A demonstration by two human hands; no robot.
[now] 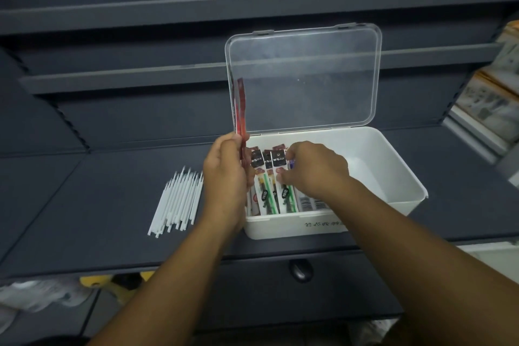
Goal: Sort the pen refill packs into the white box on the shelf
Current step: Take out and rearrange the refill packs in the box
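Lower end of the red refill pack (pixel 240 109) hidden in the left hand (pixel 224 174), laid packs (pixel 269 194) in the white box (pixel 393 166) partly covered by the right hand (pixel 314 171), print (pixel 320 224) on its front too small to read, stacked goods (pixel 488 104) at right blurred, cut by the edge.

The scene is dimly lit. Faint glare is caught on the clear plastic lid (pixel 303 78). Printed packets (pixel 488 104) at three o'clock are blurred; dark grey metal shelves (pixel 112 80) are bowed by lens distortion.
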